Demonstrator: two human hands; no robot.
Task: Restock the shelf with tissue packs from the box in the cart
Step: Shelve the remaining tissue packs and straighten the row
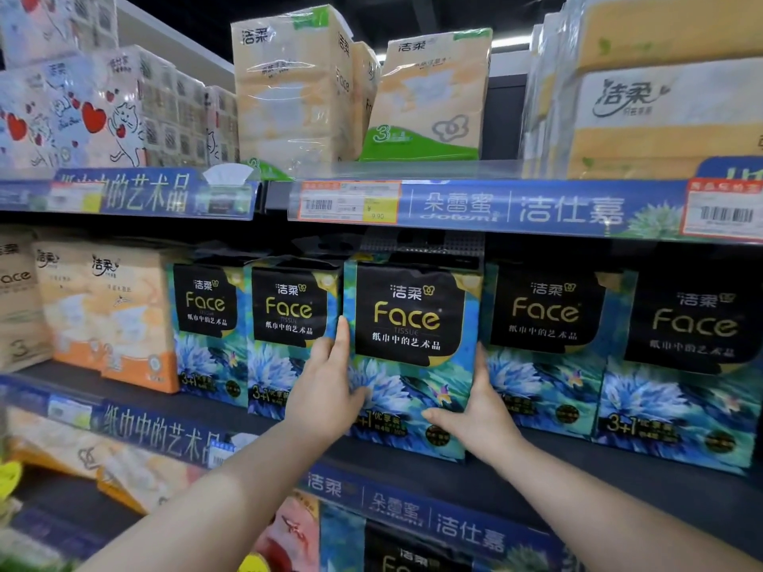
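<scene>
A black-and-blue "Face" tissue pack [411, 344] with a flower print stands on the middle shelf [619, 476], a little forward of its neighbours. My left hand [326, 390] presses against its left side with the fingers pointing up. My right hand [481, 410] grips its lower right edge, thumb across the front. Two matching packs [289, 324] stand to its left and two more [545, 336] to its right. The box and the cart are out of view.
Orange-and-cream tissue packs [119, 315] fill the middle shelf's left end. The top shelf [454, 206] carries beige and heart-printed packs behind price tags. A lower shelf [404, 513] holds more packs beneath my forearms.
</scene>
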